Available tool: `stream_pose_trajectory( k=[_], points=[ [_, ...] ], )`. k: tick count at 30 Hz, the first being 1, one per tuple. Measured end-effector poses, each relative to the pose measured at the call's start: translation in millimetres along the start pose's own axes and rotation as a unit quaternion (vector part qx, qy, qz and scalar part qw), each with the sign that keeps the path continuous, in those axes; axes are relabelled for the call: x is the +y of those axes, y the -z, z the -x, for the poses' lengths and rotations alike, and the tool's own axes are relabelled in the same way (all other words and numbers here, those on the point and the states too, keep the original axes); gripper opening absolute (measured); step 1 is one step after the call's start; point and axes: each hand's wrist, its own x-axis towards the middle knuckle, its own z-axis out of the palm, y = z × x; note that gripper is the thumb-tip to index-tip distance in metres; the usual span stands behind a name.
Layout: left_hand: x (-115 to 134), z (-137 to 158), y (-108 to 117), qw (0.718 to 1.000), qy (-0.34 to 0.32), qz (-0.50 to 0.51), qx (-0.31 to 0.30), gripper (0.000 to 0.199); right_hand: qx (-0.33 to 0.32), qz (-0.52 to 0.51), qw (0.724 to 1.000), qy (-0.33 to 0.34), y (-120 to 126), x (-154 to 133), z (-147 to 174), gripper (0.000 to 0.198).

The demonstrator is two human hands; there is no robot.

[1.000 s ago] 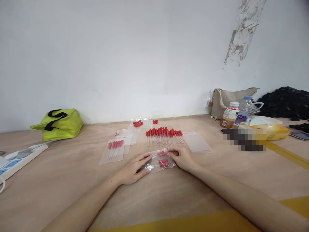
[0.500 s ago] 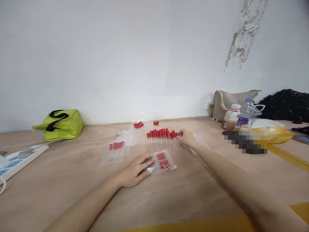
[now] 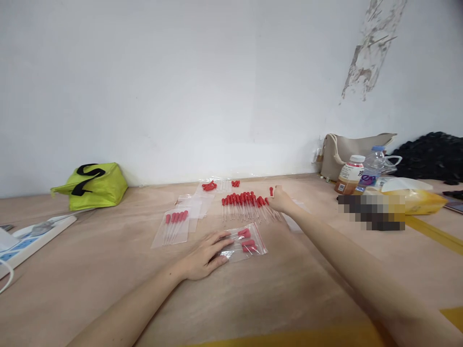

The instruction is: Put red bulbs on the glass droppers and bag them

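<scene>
Change since half a second ago: right hand [image 3: 280, 200] has lifted from the row's right end, fingers now pinched on one dropper [image 3: 271, 191], red bulb upward. Holdings, largest first: table [image 3: 108, 270]; green bag [image 3: 90, 184], far left; dropper row [image 3: 246, 205], centre, long axes running near–far, bulbs far; zip bag [image 3: 246, 242], near centre, just near of the row, pinned flat under the open left hand [image 3: 204, 255]; filled bag [image 3: 172, 226], left. The held dropper lies far-right of the zip bag, the left hand nearer that bag.
</scene>
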Motion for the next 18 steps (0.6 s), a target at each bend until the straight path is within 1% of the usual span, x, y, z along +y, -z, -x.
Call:
stream_pose_trajectory(
  k=[2,3,4,6,8,11,15,18],
  points=[
    [-1.7,0.1,-1.2,1.0,-0.002,-0.005,0.0,0.043,-0.016,-0.053,0.998,-0.006,6.2,0.2,17.8,0.052],
    [-2.3,0.2,-1.6,1.0,-0.002,-0.006,0.001,0.043,-0.032,-0.105,0.994,-0.01,6.4,1.2,28.7,0.055],
    [-2.8,0.3,-1.9,1.0,-0.001,-0.006,0.002,0.043,-0.046,-0.175,0.983,-0.019,4.5,2.9,40.2,0.057],
    [-3.1,0.4,-2.1,1.0,0.002,-0.006,0.001,0.043,-0.052,-0.295,0.954,-0.032,-4.0,7.2,62.3,0.058],
    [-2.9,0.4,-2.0,1.0,0.007,-0.008,-0.002,0.043,-0.04,-0.366,0.929,-0.033,-15.0,11.8,78.9,0.054],
    [-2.6,0.4,-1.6,1.0,0.012,-0.01,-0.006,0.043,-0.01,-0.412,0.91,-0.029,-25.7,16.7,88.8,0.05],
    [-2.4,0.2,-0.9,1.0,0.01,-0.006,-0.007,0.043,0.033,-0.419,0.907,-0.031,-24.9,18.5,84.8,0.048],
    [-1.9,0.0,-0.4,1.0,0.009,-0.002,-0.008,0.044,0.03,-0.44,0.897,-0.039,-24.0,17.2,84.6,0.049]
  ],
)
